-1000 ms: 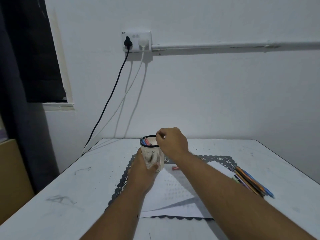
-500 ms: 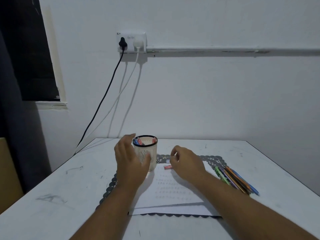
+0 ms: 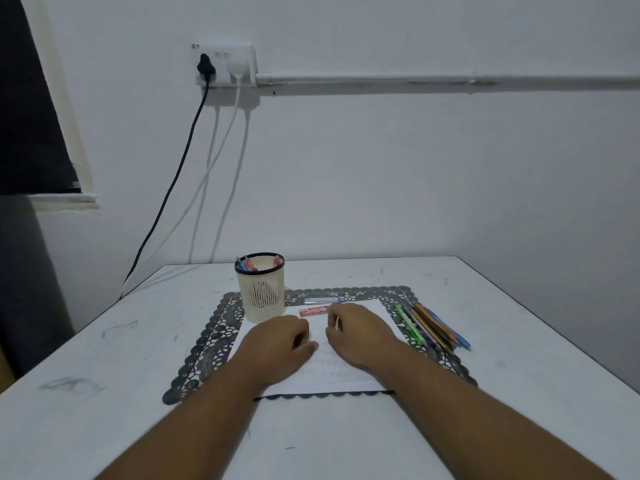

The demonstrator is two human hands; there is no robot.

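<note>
Pinches a thin pale stick (image 3: 337,321) between the fingers (image 3: 343,311) of the right hand (image 3: 360,336), just short of the small red box (image 3: 313,310). Rests the left hand (image 3: 277,344) on the paper sheet (image 3: 346,379), fingers (image 3: 298,325) loosely curled, holding nothing. Beyond, on the lace mat (image 3: 207,344): mesh pen cup (image 3: 261,296) left, loose pens (image 3: 433,329) right, all on the worktop (image 3: 104,393).

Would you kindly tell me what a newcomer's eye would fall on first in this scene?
First, the person's left hand and right hand, both resting on the white sheet of paper in the middle of the dark lace-patterned placemat. Next, the cream mesh pen holder with a black rim, upright at the mat's far left with pens inside, and the bundle of coloured pens lying along its right edge.
</note>
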